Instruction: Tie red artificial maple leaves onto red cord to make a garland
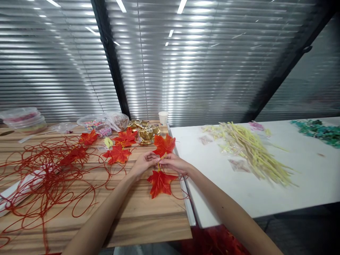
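Note:
Both hands meet over the right end of the wood-grain table. My left hand [145, 163] pinches the yellowish stem of an artificial maple leaf, its fingers closed. From the right, my right hand [174, 163] closes on the same stems, fingertips almost touching the left ones. One red-orange maple leaf [164, 144] stands just above the fingers, and a second maple leaf [160, 183] hangs below them toward me. Thin red cord [183, 197] loops out beside the lower leaf, near the table's edge. Exactly how stems and cord cross between the fingertips is hidden.
A large tangle of red cord [50, 177] covers the table's left side, over a white strip [23, 187]. Behind lie more maple leaves [118, 153], gold packets [148, 134], plastic tubs [23, 120] and a paper cup [163, 118]. Pale yellow strips [252, 152] lie on the white table [300, 191].

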The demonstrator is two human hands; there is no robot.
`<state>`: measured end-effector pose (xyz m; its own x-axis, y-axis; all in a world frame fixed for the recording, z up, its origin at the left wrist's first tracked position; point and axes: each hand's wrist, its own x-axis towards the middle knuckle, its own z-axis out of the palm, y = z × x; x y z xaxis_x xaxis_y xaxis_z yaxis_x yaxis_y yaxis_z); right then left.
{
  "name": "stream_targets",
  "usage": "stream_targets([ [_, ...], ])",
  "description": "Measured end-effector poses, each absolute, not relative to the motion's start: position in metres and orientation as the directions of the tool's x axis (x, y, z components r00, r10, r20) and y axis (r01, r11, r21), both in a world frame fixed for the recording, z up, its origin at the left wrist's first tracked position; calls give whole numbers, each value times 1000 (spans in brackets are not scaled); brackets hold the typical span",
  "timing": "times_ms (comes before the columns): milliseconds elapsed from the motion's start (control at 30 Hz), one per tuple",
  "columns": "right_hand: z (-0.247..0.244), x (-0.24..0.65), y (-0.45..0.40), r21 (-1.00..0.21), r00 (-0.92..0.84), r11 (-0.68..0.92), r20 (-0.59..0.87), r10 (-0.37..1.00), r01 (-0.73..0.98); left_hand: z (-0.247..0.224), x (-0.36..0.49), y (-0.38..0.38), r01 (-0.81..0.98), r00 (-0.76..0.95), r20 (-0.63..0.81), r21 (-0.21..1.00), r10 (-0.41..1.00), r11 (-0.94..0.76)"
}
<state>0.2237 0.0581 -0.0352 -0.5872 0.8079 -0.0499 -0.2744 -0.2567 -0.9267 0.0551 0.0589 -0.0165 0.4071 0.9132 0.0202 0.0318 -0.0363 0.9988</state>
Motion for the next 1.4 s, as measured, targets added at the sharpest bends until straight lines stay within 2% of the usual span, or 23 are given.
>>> stream_targets([
  [333,-38,224,59,-920,-593,-266,-46,804,-288,-17,55,59,58,378,18,997,925,-43],
  [633,-32,224,57,-931,-578,-252,-57,814,-264,-14,57,56,-6,378,-19,1000,926,23],
  [800,-33,225,58,-918,-586,-272,-55,809,-288,-14,58,56,-46,342,20,999,939,-4],
  [1067,-32,223,57,-926,-536,-220,-23,844,-307,-15,56,59,9,269,70,997,961,-75],
  [1267,-34,222,57,-923,-518,-196,4,855,-331,-15,57,58,12,250,54,998,967,-59],
  [1400,-32,221,56,-921,-484,-211,-28,874,-328,-15,59,57,10,231,55,998,971,-59],
])
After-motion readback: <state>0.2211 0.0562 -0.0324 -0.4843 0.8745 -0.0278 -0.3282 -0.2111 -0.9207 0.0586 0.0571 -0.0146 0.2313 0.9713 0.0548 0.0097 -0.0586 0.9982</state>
